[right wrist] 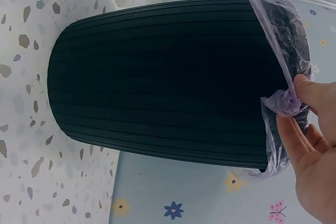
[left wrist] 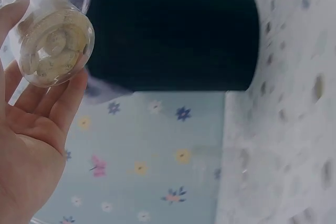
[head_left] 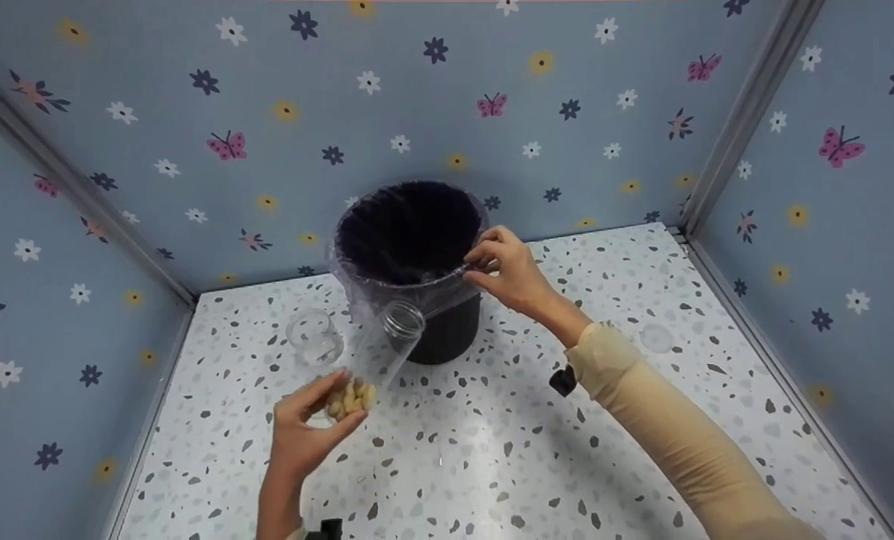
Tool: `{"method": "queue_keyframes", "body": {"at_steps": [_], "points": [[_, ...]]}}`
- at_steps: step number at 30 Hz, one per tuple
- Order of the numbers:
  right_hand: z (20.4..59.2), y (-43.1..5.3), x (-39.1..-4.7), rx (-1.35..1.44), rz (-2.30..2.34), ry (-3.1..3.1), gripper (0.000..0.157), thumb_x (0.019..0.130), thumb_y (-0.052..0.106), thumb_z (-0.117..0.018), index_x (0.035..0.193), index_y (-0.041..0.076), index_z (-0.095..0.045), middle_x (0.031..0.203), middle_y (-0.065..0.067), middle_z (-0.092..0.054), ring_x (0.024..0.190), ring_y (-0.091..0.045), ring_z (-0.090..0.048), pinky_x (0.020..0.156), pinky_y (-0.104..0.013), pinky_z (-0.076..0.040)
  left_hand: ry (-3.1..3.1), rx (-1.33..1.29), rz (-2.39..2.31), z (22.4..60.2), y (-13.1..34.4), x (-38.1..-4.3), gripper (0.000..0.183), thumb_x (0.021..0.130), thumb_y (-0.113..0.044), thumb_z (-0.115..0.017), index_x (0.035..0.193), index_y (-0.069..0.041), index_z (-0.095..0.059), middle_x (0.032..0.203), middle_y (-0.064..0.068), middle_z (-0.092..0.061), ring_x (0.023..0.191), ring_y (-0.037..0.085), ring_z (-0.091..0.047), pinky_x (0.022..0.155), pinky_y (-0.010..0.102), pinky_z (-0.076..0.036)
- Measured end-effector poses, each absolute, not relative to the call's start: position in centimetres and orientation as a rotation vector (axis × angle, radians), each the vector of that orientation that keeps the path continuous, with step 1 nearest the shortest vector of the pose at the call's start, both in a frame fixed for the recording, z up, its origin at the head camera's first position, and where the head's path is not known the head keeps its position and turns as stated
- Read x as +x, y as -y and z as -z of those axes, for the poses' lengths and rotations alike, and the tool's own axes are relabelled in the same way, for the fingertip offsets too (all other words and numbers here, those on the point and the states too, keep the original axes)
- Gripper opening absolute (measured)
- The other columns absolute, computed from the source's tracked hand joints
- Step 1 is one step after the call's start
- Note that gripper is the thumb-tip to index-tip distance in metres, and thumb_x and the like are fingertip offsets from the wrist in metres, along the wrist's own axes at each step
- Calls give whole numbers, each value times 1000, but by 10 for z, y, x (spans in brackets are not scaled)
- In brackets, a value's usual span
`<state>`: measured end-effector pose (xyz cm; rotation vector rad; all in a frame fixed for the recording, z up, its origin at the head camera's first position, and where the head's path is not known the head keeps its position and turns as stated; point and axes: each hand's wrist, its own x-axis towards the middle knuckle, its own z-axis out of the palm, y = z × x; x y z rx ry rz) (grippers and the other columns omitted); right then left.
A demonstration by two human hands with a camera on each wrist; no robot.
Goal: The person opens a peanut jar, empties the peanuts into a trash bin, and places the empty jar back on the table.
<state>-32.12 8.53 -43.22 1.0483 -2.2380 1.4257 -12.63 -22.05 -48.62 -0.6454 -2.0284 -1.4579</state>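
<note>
A black ribbed trash bin (head_left: 447, 334) stands upright by the back wall, lined with a thin translucent purple bag (head_left: 372, 292) folded over its rim. My right hand (head_left: 513, 274) pinches the bag at the rim's right side; in the right wrist view the gathered plastic (right wrist: 286, 102) sits between thumb and fingers. My left hand (head_left: 304, 427) grips a clear plastic jar (head_left: 404, 321) near its base. The jar leans with its uncapped mouth toward the bin's front. Yellowish peanuts (head_left: 351, 400) lie at its bottom, also seen through the base in the left wrist view.
Left of the bin a second clear container (head_left: 314, 337) rests on the speckled white table (head_left: 492, 465). A round translucent lid (head_left: 657, 338) lies to the right. Flower-patterned blue panels (head_left: 417, 97) close off the back and both sides.
</note>
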Motion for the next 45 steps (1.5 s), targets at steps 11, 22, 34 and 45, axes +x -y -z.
{"method": "queue_keyframes", "body": {"at_steps": [11,22,34,45], "points": [[434,-85,-321,1035,-1428,2222,17,81,0,-78,95,0,-69,106,-11,-50,86,-18,-62,75,-29,-56,2199,-619,1213,398,271,-154,58,62,20,-81,117,13,-64,102,28,-67,89,25,-67,76,18,-53],[434,-83,-320,1031,-1439,2225,16,81,-1,-77,95,0,-69,107,-11,-49,87,-19,-61,76,-31,-56,2627,-570,1001,338,290,-219,55,79,-21,-83,130,-8,-63,103,9,-69,85,18,-63,72,18,-49],[436,-83,-320,1025,-1473,2218,17,82,0,-77,96,1,-68,111,-15,-49,89,-18,-61,77,-34,-57,2994,-596,614,299,270,-283,58,79,-27,-81,128,-3,-64,110,18,-67,92,27,-63,75,45,-52],[437,-83,-320,1048,-1500,2168,17,81,-1,-77,95,-1,-68,110,-19,-49,88,-22,-62,76,-43,-57,3132,-643,355,285,251,-297,59,81,-20,-79,133,-3,-59,125,19,-61,61,22,-49,71,42,-46]]}}
